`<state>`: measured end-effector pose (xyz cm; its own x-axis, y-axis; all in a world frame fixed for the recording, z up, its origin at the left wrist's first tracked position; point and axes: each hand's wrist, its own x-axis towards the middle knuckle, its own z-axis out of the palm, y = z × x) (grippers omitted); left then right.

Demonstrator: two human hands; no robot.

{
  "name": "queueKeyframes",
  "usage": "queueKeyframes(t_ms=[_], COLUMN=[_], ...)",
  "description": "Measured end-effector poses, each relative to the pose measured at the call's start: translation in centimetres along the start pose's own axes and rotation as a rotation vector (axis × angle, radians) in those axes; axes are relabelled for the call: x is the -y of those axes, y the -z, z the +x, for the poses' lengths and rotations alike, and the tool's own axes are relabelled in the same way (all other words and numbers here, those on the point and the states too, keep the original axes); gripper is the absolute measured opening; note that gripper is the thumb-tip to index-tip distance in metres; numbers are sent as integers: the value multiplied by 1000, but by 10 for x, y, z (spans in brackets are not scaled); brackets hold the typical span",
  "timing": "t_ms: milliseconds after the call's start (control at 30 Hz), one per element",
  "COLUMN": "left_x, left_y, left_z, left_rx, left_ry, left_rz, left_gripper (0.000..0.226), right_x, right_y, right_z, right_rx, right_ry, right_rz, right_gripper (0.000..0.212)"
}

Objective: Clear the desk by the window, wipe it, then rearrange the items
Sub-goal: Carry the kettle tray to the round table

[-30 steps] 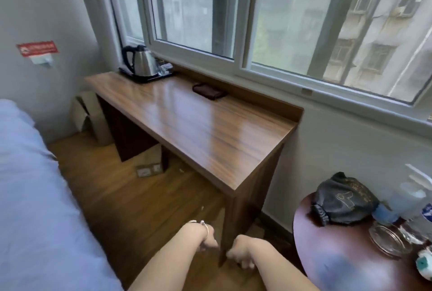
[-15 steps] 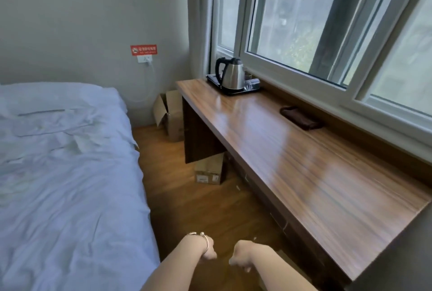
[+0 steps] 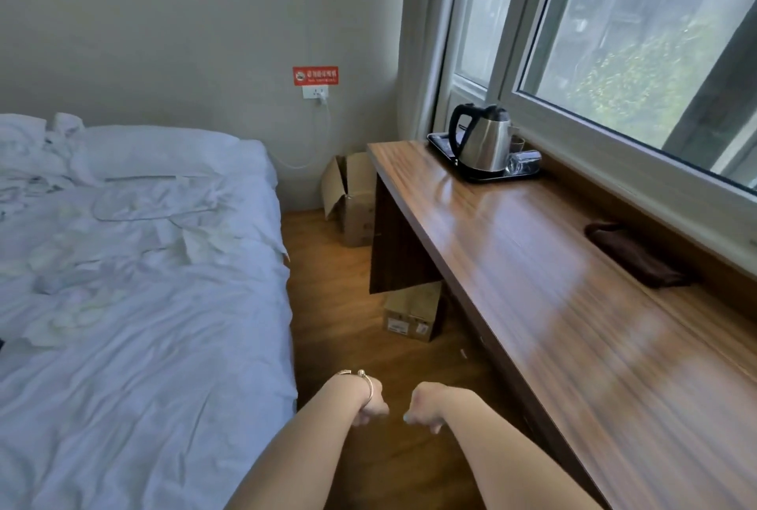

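The desk (image 3: pixel 573 304) runs along the right side under the window (image 3: pixel 614 38), its near stretch bare and glossy. At its far end a steel kettle (image 3: pixel 483 140) stands on a black tray (image 3: pixel 479 173) with what look like glasses beside it, tucked close to the wall socket (image 3: pixel 314 92), probably so it can be plugged in. Midway along the back edge lies a dark brown folded item (image 3: pixel 635 255), perhaps a cloth or a pouch; which one cannot be told.

Both of the person's hands hang low over the wooden floor (image 3: pixel 352 304), well apart from the desk's things. The left hand (image 3: pixel 370 407), with a bangle at the wrist, and the right hand (image 3: pixel 422 407) each have fingers curled under with nothing in them, knuckles nearly touching.

Judging by this, clearing is not finished: 2 groups of things remain on the desk. The tray would likely go in 1 lift.

A rumpled white bed (image 3: pixel 123 284) fills the left; cardboard boxes (image 3: pixel 409 313) sit under and beside the desk.
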<state>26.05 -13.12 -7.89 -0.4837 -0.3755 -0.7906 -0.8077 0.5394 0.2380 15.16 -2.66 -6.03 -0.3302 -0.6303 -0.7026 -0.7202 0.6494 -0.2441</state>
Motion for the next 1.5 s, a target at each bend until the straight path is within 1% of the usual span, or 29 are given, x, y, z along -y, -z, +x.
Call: queueKeyframes(t_ms=[133,267,400,533,600,700,767,833,900,1000,1100,1200,1300,1400,1500], left_x=[4,7,10,15,14,15,19,24,27,39,52,54,42,22,-4], left_y=[47,97,142,179,198,234,261,291,326,382,439,496,545,579,600], left_z=[24,48,60,79,89,111,125,137,145,171,202,223,243,260,278], left_rx=[-25,-72,-95,-92,-121,-170,-222,-306,-391,-477,-531,-583,-602,-604,-605], left_ry=[42,130,203,211,202,151,147,142,101,38,-42,-129,-203,-285,-381], left_rz=[-25,-69,-99,-163,-184,-231,-179,-107,-87,-115,-173,-173,-163,-136,-102], left_gripper=[30,29,33,40,39,27,23,24,25,26,22,21,23,23,18], right_x=[17,29,43,67,80,96,106,117,129,145,163,175,178,172,153], right_y=[44,91,129,162,178,205,225,246,270,310,354,396,432,454,466], right_z=[48,93,129,152,163,181,195,213,235,265,290,313,326,330,335], right_rx=[2,-22,-35,-67,-113,-175,-217,-264,-307,-389,-484,-584,-629,-662,-677], right_ry=[82,159,221,297,331,350,347,345,346,349,325,258,165,68,-7], right_rz=[-84,-129,-76,-64,-61,-63,-47,-8,50,126,267,385,444,492,511], right_gripper=[38,36,31,31,30,28,26,26,27,28,23,18,20,22,27])
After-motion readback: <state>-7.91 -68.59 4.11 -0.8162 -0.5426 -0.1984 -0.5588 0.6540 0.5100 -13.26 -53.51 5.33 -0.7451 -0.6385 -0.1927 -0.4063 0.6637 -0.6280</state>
